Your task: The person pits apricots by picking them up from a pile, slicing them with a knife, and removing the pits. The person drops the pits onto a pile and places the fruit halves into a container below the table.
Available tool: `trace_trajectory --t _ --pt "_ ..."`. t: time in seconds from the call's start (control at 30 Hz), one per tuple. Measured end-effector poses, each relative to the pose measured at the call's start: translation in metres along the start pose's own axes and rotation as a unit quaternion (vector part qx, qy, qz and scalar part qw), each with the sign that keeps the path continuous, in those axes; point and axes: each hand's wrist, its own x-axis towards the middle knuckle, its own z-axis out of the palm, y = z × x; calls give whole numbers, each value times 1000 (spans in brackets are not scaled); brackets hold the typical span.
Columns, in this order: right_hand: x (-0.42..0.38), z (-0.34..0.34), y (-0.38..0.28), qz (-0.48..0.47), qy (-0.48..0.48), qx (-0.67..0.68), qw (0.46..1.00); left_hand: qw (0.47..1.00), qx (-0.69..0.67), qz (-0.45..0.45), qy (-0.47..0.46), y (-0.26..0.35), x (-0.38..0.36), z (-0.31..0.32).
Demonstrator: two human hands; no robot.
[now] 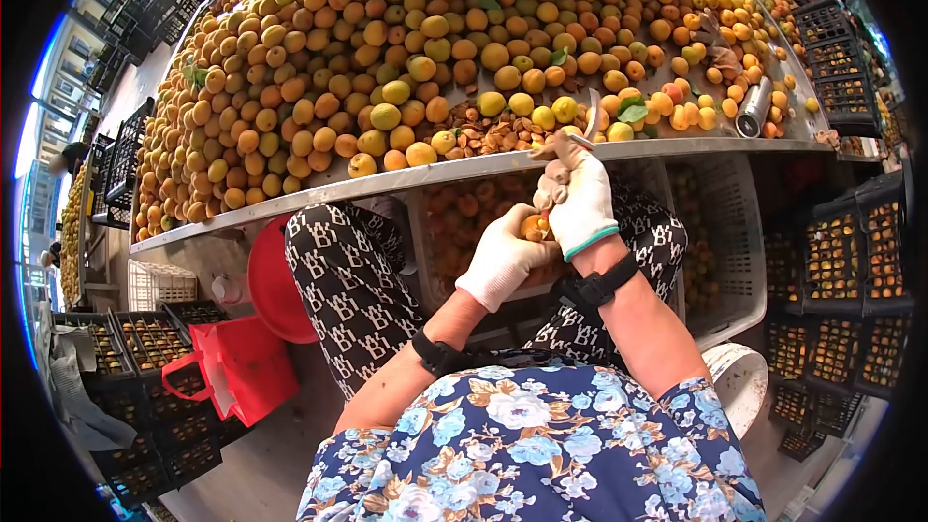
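My left hand (509,256), in a white glove, is closed round an orange apricot (535,227) over a crate of fruit (418,232) at my knees. Just above it my right hand (580,195), gloved with a green cuff edge, is closed on a small knife; the knife's pale curved blade (593,116) points up, away from my body. Most of its handle is hidden in the fingers. Beyond the hands, brown apricot pits (483,135) lie heaped near the rim of a metal table (416,174), among many whole yellow and orange apricots (387,39).
A metal cylinder (755,108) lies on the table at the right. Beside my right knee stands a light plastic crate (727,232); a white bucket (737,382) is behind it. Left are a red basin (275,280) and red bag (246,367). Black crates (841,251) are stacked at right.
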Motion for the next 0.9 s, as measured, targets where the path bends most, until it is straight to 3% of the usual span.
trace_trajectory --t 0.07,0.1,0.13,0.17,0.2,0.27,0.3,0.33,0.43,0.57,0.67,0.7,0.73,0.8,0.9 --pt "-1 4 -5 -33 9 60 998 999 -48 -5 0 3 3 -8" --pt "-6 2 -11 -52 -48 17 997 999 -38 2 8 -2 5 -12" --pt "-15 2 -18 -99 -123 -107 982 1000 -27 8 13 -6 7 -16" --pt "-23 8 -23 -109 -114 -246 957 999 -35 16 28 -10 9 -18" --pt "-30 12 -28 -118 -100 -379 912 997 -73 5 34 -11 9 -20" --pt "-31 9 -14 -179 -153 -517 823 988 -152 -14 39 -11 12 -23" --pt "-36 10 -7 -224 -140 -613 745 989 -127 -67 44 5 7 -24" --pt "-40 13 0 -265 -126 -698 653 993 -98 -32 62 2 10 -25" --pt "-44 23 9 -247 -100 -778 569 992 -14 35 117 -21 14 -25" --pt "-32 21 21 -304 -119 -788 523 987 0 38 153 -28 16 -25" --pt "-19 17 20 -388 -122 -773 486 988 -3 -40 151 -2 12 -31" --pt "-17 22 14 -416 -116 -762 483 989 -54 -109 82 17 6 -42" --pt "-7 25 6 -439 -84 -757 476 993 -81 -62 59 4 13 -47" --pt "5 38 -20 -380 -5 -754 536 978 -165 -121 41 -3 12 -54" --pt "35 45 -63 -222 -21 -770 598 956 -230 -176 39 -16 17 -60"
